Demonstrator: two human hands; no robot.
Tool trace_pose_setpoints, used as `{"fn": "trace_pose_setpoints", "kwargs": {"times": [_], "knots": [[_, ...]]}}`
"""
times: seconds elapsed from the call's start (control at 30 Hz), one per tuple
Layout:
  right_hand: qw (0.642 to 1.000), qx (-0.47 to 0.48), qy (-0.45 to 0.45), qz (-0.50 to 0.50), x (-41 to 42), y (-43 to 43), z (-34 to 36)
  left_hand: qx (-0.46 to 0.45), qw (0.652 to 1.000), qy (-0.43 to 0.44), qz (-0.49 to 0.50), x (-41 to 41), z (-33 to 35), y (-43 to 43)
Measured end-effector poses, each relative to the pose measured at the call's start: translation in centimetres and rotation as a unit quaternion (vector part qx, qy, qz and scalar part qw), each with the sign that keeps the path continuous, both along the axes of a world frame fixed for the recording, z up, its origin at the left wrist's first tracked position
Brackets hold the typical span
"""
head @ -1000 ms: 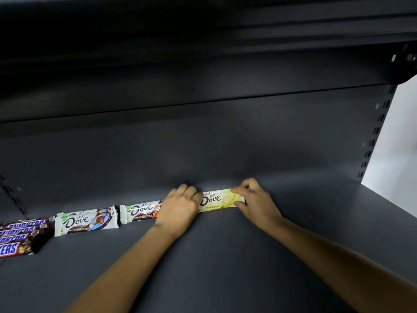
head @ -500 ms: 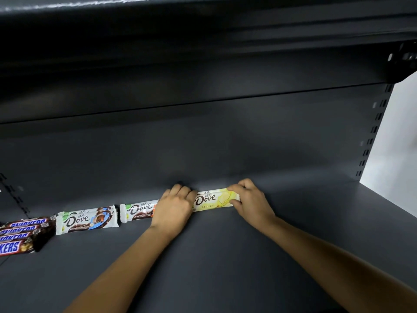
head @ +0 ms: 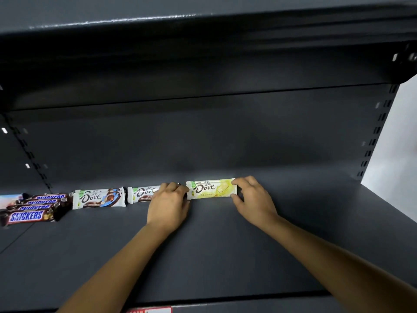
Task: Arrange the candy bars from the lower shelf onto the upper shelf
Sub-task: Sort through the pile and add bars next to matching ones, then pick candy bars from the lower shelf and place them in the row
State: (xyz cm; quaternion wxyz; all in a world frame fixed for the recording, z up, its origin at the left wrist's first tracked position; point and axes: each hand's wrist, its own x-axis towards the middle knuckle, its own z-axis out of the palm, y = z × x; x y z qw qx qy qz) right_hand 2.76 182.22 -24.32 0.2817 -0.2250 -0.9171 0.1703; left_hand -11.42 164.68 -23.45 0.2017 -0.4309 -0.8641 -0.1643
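Note:
A yellow Dove bar [head: 212, 188] lies flat at the back of the dark shelf [head: 225, 256]. My right hand [head: 253, 199] pinches its right end between thumb and fingers. The curled fingers of my left hand [head: 168, 204] touch the bar's left end, and this hand covers the right end of a brown Dove bar [head: 142, 194]. Left of that lies a blue-and-brown Dove bar [head: 99, 198], in line with the others. A stack of Snickers bars [head: 33, 207] sits at the far left.
The shelf's back wall [head: 203, 141] rises right behind the row of bars. Another shelf [head: 203, 48] overhangs above. A slotted upright [head: 374, 132] stands at the right. The shelf's front edge carries a red price label [head: 149, 310].
My left hand has slid left off the yellow Dove bar, whose left end now shows. The right hand stays on the bar's right end.

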Motion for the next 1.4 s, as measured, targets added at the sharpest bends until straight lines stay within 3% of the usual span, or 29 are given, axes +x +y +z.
{"fn": "trace_pose_setpoints", "kwargs": {"times": [0.37, 0.63, 0.93, 1.1, 1.4], "knots": [[0.999, -0.006, -0.034, -0.015, 5.0, -5.3, 3.0, -0.014, 0.999, 0.016, -0.029, 8.4, 2.7, -1.4], [0.997, 0.011, 0.076, -0.009, 11.1, -13.0, 2.5, 0.083, 0.989, 0.016, -0.125, 14.8, 2.2, -9.0], [0.989, 0.027, 0.147, 0.004, 17.7, -20.2, -3.2, 0.185, 0.953, 0.010, -0.239, 20.9, -4.4, -14.6], [0.994, 0.013, 0.110, -0.015, 20.6, -19.1, -9.6, 0.066, 0.967, -0.051, -0.241, 21.8, -11.4, -14.7], [0.987, -0.084, -0.092, -0.100, 23.3, -11.8, -21.4, -0.156, 0.964, -0.145, -0.159, 20.5, -21.4, -10.9]]}}
